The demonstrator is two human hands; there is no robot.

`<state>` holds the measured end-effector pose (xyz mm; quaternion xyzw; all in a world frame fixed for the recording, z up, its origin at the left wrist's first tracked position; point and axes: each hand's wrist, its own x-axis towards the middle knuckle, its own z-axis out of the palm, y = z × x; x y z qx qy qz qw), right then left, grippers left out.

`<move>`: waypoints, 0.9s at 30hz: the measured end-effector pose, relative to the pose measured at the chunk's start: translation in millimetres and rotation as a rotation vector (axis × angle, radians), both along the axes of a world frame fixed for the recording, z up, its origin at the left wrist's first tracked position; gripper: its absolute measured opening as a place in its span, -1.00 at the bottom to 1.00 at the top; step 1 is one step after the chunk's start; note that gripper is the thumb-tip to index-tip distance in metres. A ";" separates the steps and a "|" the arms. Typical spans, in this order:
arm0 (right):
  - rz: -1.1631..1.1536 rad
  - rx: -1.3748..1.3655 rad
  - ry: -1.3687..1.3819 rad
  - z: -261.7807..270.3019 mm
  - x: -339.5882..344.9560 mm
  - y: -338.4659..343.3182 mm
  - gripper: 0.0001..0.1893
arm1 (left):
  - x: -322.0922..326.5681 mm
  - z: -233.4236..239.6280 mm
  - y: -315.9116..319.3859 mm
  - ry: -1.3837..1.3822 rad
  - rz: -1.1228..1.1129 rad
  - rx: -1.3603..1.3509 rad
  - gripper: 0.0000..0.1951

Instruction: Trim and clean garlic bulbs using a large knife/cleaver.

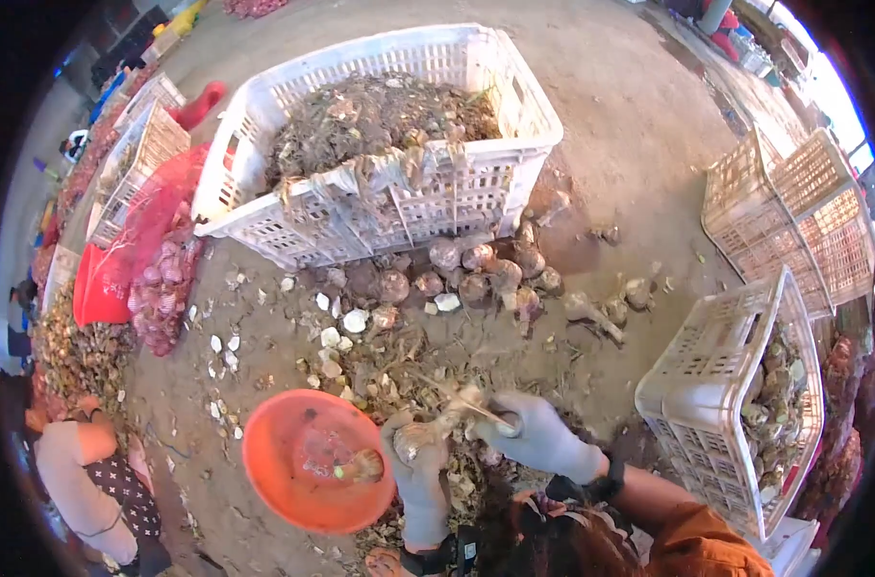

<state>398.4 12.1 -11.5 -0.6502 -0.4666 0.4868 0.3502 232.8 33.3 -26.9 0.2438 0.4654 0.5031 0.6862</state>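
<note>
My gloved left hand [417, 469] is closed around a brown, ringed root vegetable [414, 440], which looks like a taro corm. Its fibrous pale stem end [460, 404] points up and right, towards my other hand. My gloved right hand [542, 440] grips a slim tool [491, 412], apparently a small knife, held across that stem; its handle is mostly hidden in the fist. Just left of my left hand stands an orange plastic basin [282, 425] with one trimmed corm [362, 467] inside. Ahead of both hands, several soil-covered corms [473, 285] lie heaped on the ground.
A white plastic crate [380, 209] full of soil and trimmings stands ahead. Another crate [686, 389] at right leans, holding corms. Stacked crates [784, 216] stand behind it. Pink mesh sacks [165, 288] and a red bucket [95, 288] are at left, near another person [84, 483]. Cut peelings litter the floor.
</note>
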 end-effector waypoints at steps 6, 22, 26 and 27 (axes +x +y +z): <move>0.159 -0.188 -0.400 -75.9 40.0 -14.8 -0.76 | -110.1 -49.8 15.8 1.358 -0.551 0.296 -0.61; -0.356 -0.049 0.431 -50.4 20.4 -11.2 -0.80 | 30.6 -36.4 7.4 0.310 -0.479 -0.074 -0.57; -0.279 -0.082 0.332 5.1 21.7 -19.8 -0.77 | 49.7 21.9 14.6 -0.101 -0.330 -0.187 -0.61; -0.180 -0.009 -0.026 5.1 29.9 -21.1 -0.82 | 48.0 27.8 19.2 0.032 -0.362 0.035 -0.65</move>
